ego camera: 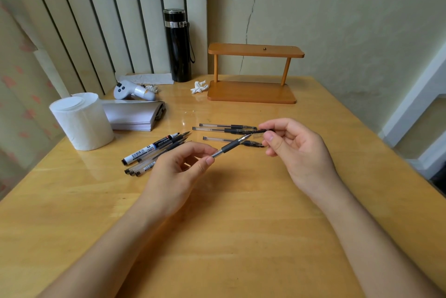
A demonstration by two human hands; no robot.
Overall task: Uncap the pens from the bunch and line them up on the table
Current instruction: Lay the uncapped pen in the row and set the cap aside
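Observation:
My left hand [179, 168] pinches a clear pen with a black grip [230, 147], its bare tip pointing up and right. My right hand [295, 147] holds that pen's black cap [261, 131] between thumb and fingers, just off the tip. Behind my hands, three clear pens [226, 130] lie side by side on the wooden table [229, 225]. Left of them a bunch of pens [154, 150] lies slanted, partly hidden by my left hand; it includes a white marker.
A toilet paper roll [80, 121] and a stack of paper [135, 116] sit at the left. A white controller [134, 91], a black flask [178, 45], a crumpled tissue [199, 87] and a small wooden shelf [253, 73] stand at the back.

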